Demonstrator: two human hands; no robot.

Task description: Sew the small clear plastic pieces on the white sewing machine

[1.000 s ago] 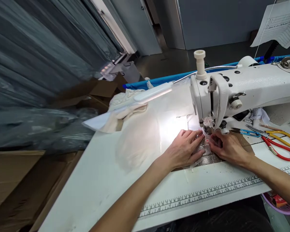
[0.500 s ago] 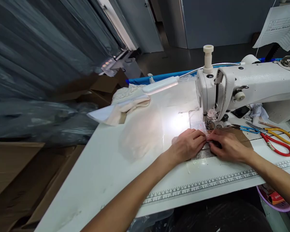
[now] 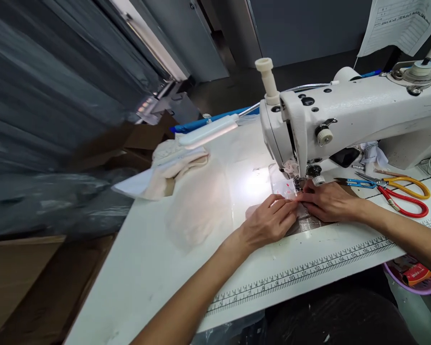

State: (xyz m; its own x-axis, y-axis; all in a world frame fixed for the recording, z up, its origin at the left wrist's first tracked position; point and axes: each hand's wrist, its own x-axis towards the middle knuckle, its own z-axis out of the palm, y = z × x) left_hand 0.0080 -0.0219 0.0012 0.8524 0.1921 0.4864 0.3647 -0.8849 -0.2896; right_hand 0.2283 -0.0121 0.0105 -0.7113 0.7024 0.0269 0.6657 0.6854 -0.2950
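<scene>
My left hand (image 3: pixel 269 218) lies just left of the needle area of a white sewing machine (image 3: pixel 359 112), its fingers pressed together on thin pale pink fabric (image 3: pixel 251 211). Close against it, my right hand (image 3: pixel 330 201) pinches the same fabric right in front of the presser foot (image 3: pixel 297 184). The fingertips of both hands nearly meet, and they hide most of the fabric's edge. Under the hands, part of a shiny metal plate (image 3: pixel 305 225) shows.
Scissors with red and yellow handles (image 3: pixel 409 187) and blue snips (image 3: pixel 355 182) lie to the right. Sheer pale fabric (image 3: pixel 197 215) spreads leftward. A lamp (image 3: pixel 210 130) lights the table, and a printed ruler (image 3: pixel 294 278) runs along its front edge.
The camera view has shifted, so the machine appears larger and farther left. Both hands stay at the presser foot with the fabric; the right fingers now sit closer to the foot.
</scene>
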